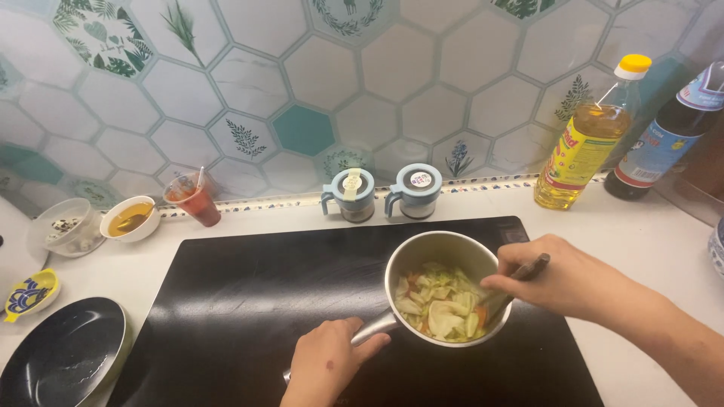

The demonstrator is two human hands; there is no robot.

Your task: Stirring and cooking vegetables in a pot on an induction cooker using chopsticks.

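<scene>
in the head view, one pot (445, 260) is set on the right half of a black cooktop (249, 301), filled with cut vegetables (441, 301). its long axis runs along the handle (373, 328), which points down and left, toward the person. the handle is grasped by the left hand (328, 365), fingers wrapped around it. a dark-handled utensil (520, 279) is gripped by the right hand (558, 283); its shaft slants down-left into the vegetables at the pot's right rim. behind the cooktop, two lidded jars (351, 194) are stood side by side. two bottles (584, 136) are stood at the right, one yellow, one dark. at the left, two small bowls (130, 218), one red cup (194, 197) and one dark plate (64, 354) are seen.
</scene>
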